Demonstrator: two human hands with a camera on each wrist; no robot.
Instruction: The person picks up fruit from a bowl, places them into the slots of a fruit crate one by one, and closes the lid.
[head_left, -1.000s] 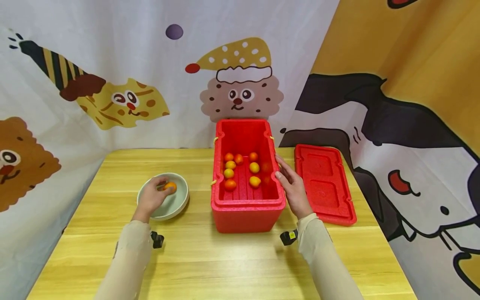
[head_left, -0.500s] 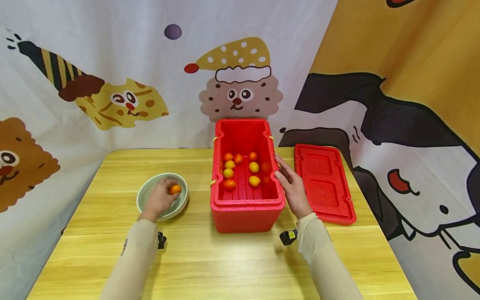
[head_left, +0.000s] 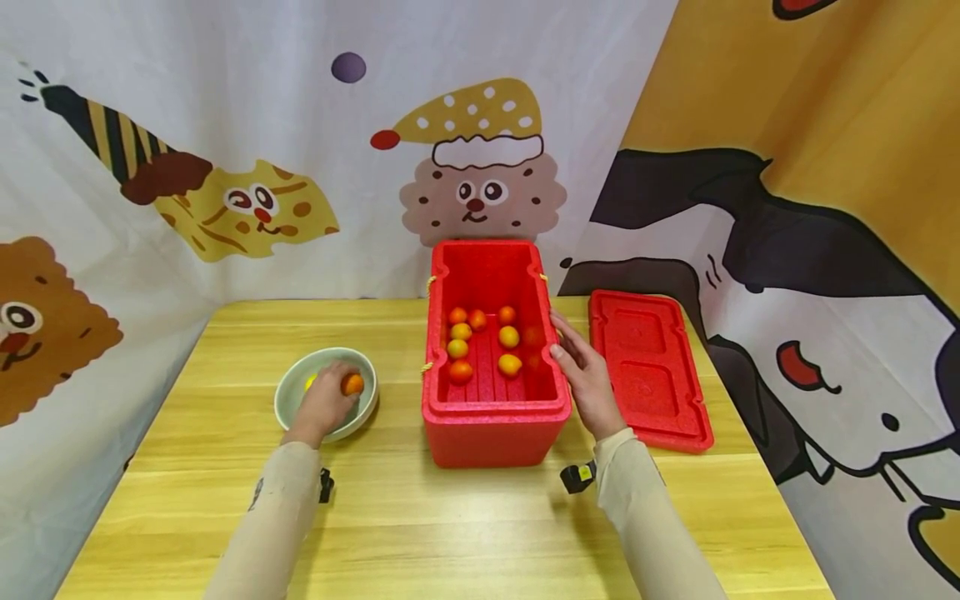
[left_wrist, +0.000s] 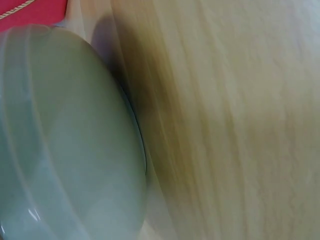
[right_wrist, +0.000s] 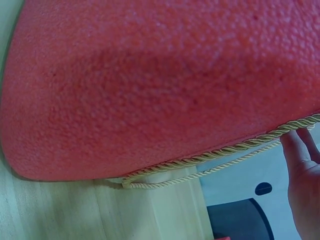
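Observation:
In the head view my left hand (head_left: 324, 407) reaches into a pale green bowl (head_left: 281, 408) at the left, its fingertips on a small orange (head_left: 352, 384). Behind the knuckles a yellow fruit (head_left: 310, 382) partly shows; the hand covers the rest of the inside. Only the bowl's outer wall (left_wrist: 85, 145) appears in the left wrist view. My right hand (head_left: 588, 383) rests against the right rim of a red foam box (head_left: 487, 440), fingers extended and thumb at the edge. In the right wrist view its fingers (right_wrist: 296, 150) meet the twisted gold rope (right_wrist: 215, 155) beside the box.
Several orange fruits (head_left: 460, 372) and yellow fruits (head_left: 509, 365) lie on the box floor in two loose rows. A red lid (head_left: 648, 371) lies flat on the wooden table (head_left: 397, 533), right of the box. Behind hangs a printed curtain (head_left: 285, 75).
My left hand has shifted right and turned over the small orange, which has also moved slightly right. The yellow fruit has come into sight in the bowl. The right hand stays at the box rim.

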